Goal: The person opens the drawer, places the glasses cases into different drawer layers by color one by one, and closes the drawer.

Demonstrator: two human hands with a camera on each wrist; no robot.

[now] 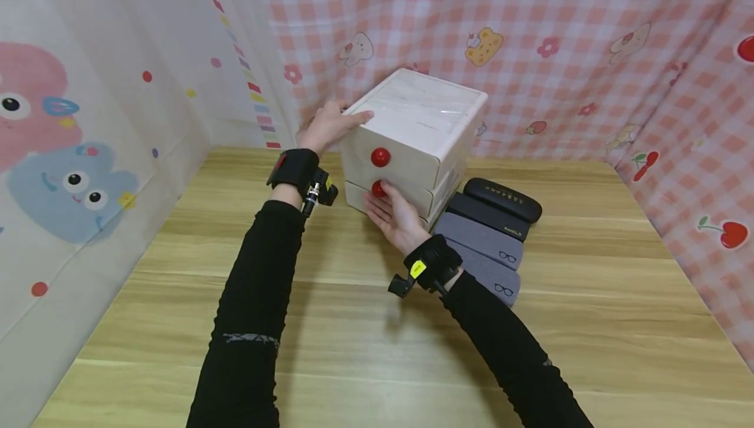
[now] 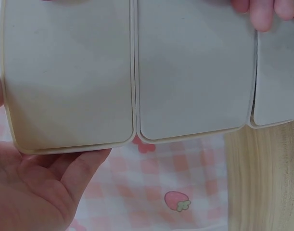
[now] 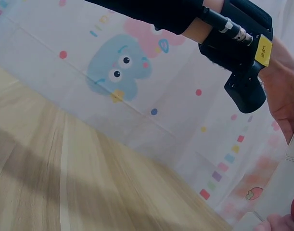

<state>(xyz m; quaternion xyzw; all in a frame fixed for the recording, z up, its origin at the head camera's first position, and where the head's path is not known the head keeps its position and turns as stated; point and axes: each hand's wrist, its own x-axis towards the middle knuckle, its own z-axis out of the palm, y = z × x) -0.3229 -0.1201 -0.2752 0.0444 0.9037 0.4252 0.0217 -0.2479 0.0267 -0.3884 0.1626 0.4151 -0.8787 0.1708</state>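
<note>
Left hand (image 1: 328, 126) grips the cabinet (image 1: 413, 128) at left, and there, right hand (image 1: 402, 217), fingers part-closed, pinches the middle knob (image 1: 377, 188)

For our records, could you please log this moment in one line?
Left hand: holds drawer unit, upper corner; right hand: at second red knob from top; cases: beside drawer unit

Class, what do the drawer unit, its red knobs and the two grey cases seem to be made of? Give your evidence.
The drawer unit: probably smooth plastic with a low sheen, judging by its rounded, moulded-looking edges.
The red knobs: glossy, showing small highlights; perhaps plastic or painted wood.
The grey cases: seemingly fabric-covered, given their matt, mottled surface; whatever lies beneath is hidden.
</note>
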